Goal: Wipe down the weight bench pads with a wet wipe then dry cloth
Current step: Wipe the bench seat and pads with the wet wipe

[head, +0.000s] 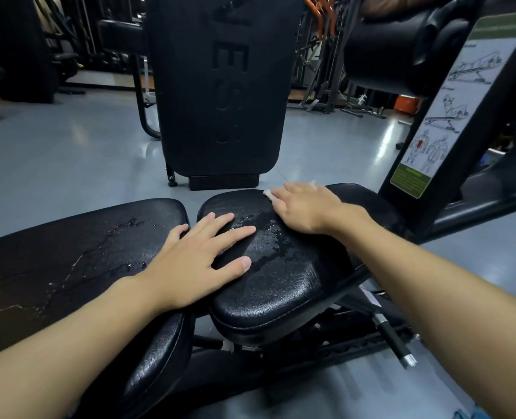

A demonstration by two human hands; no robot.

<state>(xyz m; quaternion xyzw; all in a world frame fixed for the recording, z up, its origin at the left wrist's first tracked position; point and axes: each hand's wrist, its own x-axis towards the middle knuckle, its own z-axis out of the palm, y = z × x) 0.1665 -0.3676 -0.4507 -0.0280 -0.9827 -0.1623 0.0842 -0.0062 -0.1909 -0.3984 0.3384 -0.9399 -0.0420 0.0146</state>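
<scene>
A black weight bench fills the lower view. Its small seat pad (280,285) shows wet streaks and droplets across the top. The long back pad (69,252) to the left is cracked and also wet. My left hand (199,255) lies flat with fingers spread, bridging the gap between the two pads. My right hand (306,207) presses down on the far edge of the seat pad with a white wipe (267,193) under the palm; only a small corner of the wipe shows past the fingertips.
An upright black padded machine (220,86) stands just beyond the bench on the grey floor (54,152). A slanted frame with an exercise chart (444,116) rises at right, with a roller pad (395,52) above. An adjustment handle (395,343) sticks out under the seat.
</scene>
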